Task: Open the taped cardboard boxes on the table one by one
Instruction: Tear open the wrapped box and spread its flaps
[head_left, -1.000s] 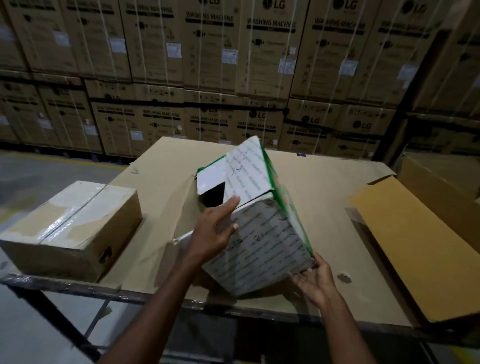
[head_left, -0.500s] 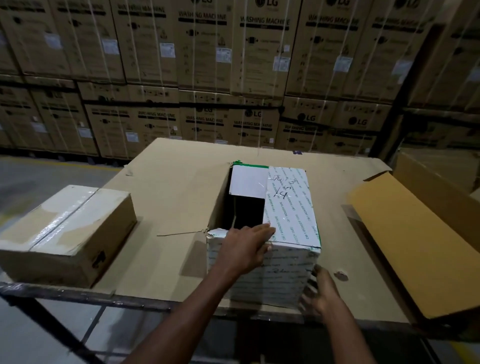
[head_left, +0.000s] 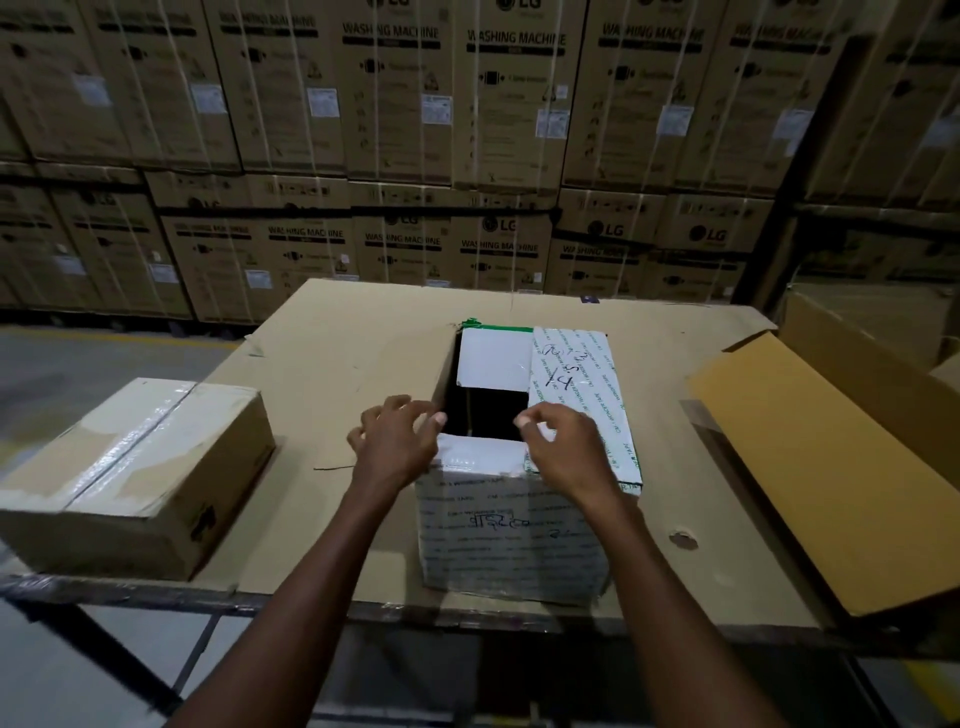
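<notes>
A taped brown box (head_left: 130, 473) waits at the desk's (head_left: 337, 332) left edge. The left hand (head_left: 397, 447) spreads open over the middle white box's (head_left: 511, 530) left flap; the right hand (head_left: 566, 452) pinches its right flap. The cardboard looks stiff and light, best gripped at flap edges.

The inside of the white printed-tape-wrapped cardboard box (head_left: 519, 525) is black shadow; beside it, the open plain brown carton (head_left: 831, 467) runs off the right edge.
</notes>
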